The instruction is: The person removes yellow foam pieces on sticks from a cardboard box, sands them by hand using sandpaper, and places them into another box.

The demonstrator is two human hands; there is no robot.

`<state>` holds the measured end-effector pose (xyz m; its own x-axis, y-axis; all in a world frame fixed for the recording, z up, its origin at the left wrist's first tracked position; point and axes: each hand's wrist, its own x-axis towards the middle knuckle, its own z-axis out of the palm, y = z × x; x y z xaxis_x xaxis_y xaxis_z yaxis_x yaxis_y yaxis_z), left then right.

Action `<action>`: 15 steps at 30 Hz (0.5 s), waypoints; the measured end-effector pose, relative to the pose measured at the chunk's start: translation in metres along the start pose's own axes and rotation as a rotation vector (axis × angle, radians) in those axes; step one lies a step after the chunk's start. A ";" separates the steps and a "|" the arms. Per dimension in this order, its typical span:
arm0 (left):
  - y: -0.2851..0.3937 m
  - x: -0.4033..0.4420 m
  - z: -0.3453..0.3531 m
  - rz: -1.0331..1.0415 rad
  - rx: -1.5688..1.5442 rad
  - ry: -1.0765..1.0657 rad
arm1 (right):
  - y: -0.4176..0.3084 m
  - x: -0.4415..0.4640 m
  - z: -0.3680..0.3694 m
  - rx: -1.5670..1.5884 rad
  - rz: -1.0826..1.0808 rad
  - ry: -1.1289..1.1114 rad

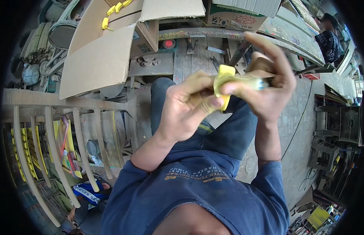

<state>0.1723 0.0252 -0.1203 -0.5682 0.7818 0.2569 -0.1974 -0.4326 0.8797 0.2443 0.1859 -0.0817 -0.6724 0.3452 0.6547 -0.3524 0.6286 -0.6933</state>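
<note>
Head view: looks down on a yellow piece [226,71], held up over the trousers [162,105] between both hands. Runs lengthwise away from the body, far end toward the low wooden bench [180,70], near end back toward the blue shirt [229,192]. Clamped between thumb and fingers of the left hand [186,103], close to the near end.

Crossed at the middle by a pale item [250,82], gripped in the right hand [278,88] with thumb pressed on and forefinger raised clear. Lies crosswise, bluish tip toward the right; too blurred to identify. Partly hides the yellow piece, together with the thumbs; cannot tell whether wrapped around or merely laid against it.

At the open cardboard box [97,64], more yellow pieces [105,23], cut off by the upper edge. Near the upper right rim, a person [329,45], only partly visible.
</note>
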 end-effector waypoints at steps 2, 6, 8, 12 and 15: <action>-0.002 -0.001 -0.002 -0.025 0.015 -0.018 | 0.002 0.007 0.002 0.019 0.118 0.097; -0.005 0.005 -0.004 -0.028 -0.077 -0.014 | 0.003 0.009 -0.004 0.057 0.167 0.251; -0.005 0.003 -0.003 -0.069 -0.169 0.029 | -0.005 0.002 -0.001 0.081 0.158 0.051; -0.012 0.004 -0.008 -0.027 -0.464 -0.042 | -0.002 -0.005 0.008 0.113 0.204 -0.053; -0.009 0.008 -0.016 -0.123 -0.548 0.047 | -0.006 -0.009 0.002 0.012 0.272 -0.067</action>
<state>0.1574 0.0281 -0.1326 -0.5472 0.8259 0.1360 -0.6434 -0.5190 0.5628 0.2509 0.1776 -0.0835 -0.7845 0.4533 0.4231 -0.1605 0.5106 -0.8447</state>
